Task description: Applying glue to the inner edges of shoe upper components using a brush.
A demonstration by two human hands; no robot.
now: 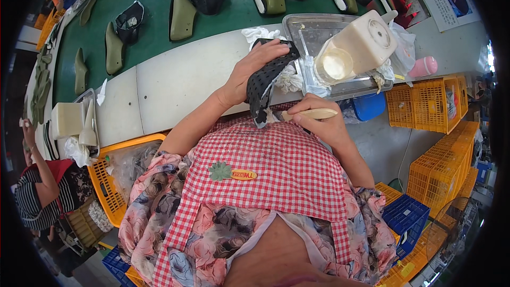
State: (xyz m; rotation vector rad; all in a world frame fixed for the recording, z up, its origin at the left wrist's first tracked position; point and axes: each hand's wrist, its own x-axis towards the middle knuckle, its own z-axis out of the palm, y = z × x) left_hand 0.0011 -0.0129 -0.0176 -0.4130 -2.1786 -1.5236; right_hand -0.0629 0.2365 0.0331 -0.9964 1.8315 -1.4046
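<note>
Right grip [322,125] is pinching a wooden-handled brush [317,113], tip pointing left at the near end of the black shoe upper [260,87]; can't tell if they touch. Upper's long axis runs away, slightly right, left grip [249,70] clasping its far part, tabletop [180,86] beyond.

Shoe wkshp: lasts [181,16] & blk uppers [210,7] on green worktop [151,34], yellow crates [417,107] nearby.
</note>
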